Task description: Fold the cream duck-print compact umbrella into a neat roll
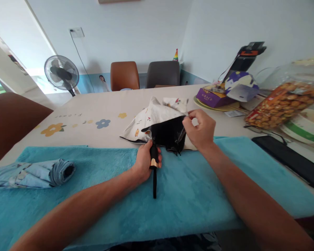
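Observation:
A partly folded umbrella (157, 115) lies on the table, its canopy cream with small coloured prints outside and black inside. My left hand (146, 161) is wrapped round its black handle, which has a gold band and a dangling black wrist strap (154, 184). With thumb and forefinger, my right hand (200, 128) pinches the canopy's edge on the right side, lifting it so the black lining shows. Loose canopy folds hang around the shaft. To the left, a rolled blue umbrella (34, 173) rests on the turquoise towel (178, 198).
On the right stand a large clear jar of nuts (290, 99), a purple box (211, 97), a black long case (290, 160) and a green-and-white bowl (307, 127). Beyond the flower-printed table (94, 108) are two chairs (125, 75) and a fan (61, 73).

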Demonstrator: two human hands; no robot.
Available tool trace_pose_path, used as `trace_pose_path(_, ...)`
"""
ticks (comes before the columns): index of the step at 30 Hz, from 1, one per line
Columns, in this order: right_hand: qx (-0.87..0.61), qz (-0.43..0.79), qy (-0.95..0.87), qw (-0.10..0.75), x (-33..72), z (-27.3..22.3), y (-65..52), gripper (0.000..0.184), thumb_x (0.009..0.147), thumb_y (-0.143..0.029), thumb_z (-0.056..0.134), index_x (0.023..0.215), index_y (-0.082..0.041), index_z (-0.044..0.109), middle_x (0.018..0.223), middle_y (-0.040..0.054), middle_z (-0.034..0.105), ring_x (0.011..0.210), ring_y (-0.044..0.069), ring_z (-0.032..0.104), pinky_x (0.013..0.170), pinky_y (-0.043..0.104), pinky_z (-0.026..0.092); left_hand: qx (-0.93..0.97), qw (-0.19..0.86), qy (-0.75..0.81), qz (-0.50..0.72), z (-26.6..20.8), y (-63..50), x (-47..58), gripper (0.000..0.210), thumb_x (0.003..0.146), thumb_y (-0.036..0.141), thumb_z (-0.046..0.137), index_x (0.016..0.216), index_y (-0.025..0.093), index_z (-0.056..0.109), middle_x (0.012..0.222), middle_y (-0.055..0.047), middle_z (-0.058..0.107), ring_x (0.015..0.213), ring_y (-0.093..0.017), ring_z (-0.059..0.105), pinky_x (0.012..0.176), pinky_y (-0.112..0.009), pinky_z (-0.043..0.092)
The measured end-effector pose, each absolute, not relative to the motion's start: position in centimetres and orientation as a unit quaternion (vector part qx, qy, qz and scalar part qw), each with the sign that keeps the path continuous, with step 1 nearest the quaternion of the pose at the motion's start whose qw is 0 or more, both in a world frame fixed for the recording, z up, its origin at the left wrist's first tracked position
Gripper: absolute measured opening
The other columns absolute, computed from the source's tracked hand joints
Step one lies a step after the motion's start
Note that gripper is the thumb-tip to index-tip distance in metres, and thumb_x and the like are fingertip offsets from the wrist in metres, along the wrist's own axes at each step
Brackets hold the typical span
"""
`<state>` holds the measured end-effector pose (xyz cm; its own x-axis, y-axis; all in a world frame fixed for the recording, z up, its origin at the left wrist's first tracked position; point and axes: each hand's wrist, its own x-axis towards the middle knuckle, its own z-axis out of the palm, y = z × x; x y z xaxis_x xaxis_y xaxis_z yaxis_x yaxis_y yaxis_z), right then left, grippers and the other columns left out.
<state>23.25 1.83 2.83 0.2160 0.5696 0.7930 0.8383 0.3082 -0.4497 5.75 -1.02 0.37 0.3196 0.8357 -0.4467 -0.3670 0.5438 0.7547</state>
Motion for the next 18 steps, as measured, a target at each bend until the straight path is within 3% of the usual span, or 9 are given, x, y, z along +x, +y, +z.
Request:
trace_pose_path(4,-0.667,-0.13,-0.533,0.504,25.1,3.6,2.2,0.005,0.071,-0.026,0.05,0.07,-0.023,0.045,0.072,0.0047,0.059,0.075,0.026,0.059,0.075,0.044,0.046,0.255,0.769,0.433,0.396,0.6,-1.0,5.8,0.03,0.093,0.031,0.035,0.071,0.016,0.049,0.06,0.0,0.05,0.04,-0.009,0.045,0.034,-0.021,0.034)
trace_pose_path(7,-0.715,-0.129,-0.476,0.497,26.9,4.0,2.4,0.022,0.067,-0.021,0.052,0.089,-0.022,0.049,0.088,0.0091,0.061,0.085,0.03,0.059,0.079,0.051,0.045,0.258,0.769,0.431,0.394,0.5,-1.0,5.8,0.033,0.093,0.031,0.034,0.069,0.016,0.05,0.059,-0.001,0.05,0.04,-0.009,0.044,0.034,-0.022,0.034)
trace_pose_path(10,-0.668,-0.187,-0.48,0.537,28.0,4.4,2.1,0.041,0.066,-0.012,0.048,0.107,-0.018,0.046,0.112,0.018,0.055,0.108,0.033,0.054,0.087,0.051,0.043,0.272,0.766,0.427,0.395,0.2,-1.0,5.8,0.034,0.093,0.032,0.034,0.068,0.015,0.05,0.057,-0.002,0.05,0.039,-0.009,0.044,0.034,-0.023,0.035)
trace_pose_path(13,-0.593,-0.22,-0.546,0.55,27.6,4.7,1.5,0.043,0.069,-0.011,0.045,0.112,-0.019,0.047,0.119,0.017,0.052,0.118,0.031,0.048,0.094,0.049,0.041,0.28,0.766,0.421,0.397,0.1,-1.1,5.7,0.032,0.093,0.032,0.035,0.07,0.015,0.05,0.057,-0.001,0.051,0.039,-0.009,0.045,0.033,-0.023,0.035)
trace_pose_path(16,-0.556,-0.099,-0.687,0.457,26.3,4.7,0.9,0.041,0.074,-0.02,0.05,0.115,-0.022,0.049,0.116,0.0114,0.057,0.112,0.03,0.054,0.095,0.05,0.042,0.281,0.763,0.42,0.403,0.1,-1.1,5.7,0.031,0.093,0.032,0.036,0.072,0.015,0.05,0.058,-0.001,0.051,0.039,-0.009,0.045,0.033,-0.022,0.035)
trace_pose_path(18,-0.536,0.001,-0.762,0.363,25.6,4.5,0.6,0.054,0.072,-0.031,0.061,0.124,-0.022,0.047,0.124,0.0113,0.056,0.113,0.031,0.054,0.094,0.05,0.043,0.28,0.76,0.423,0.406,0.1,-1.2,5.7,0.03,0.093,0.032,0.036,0.072,0.015,0.049,0.058,-0.001,0.051,0.039,-0.009,0.045,0.033,-0.022,0.036)
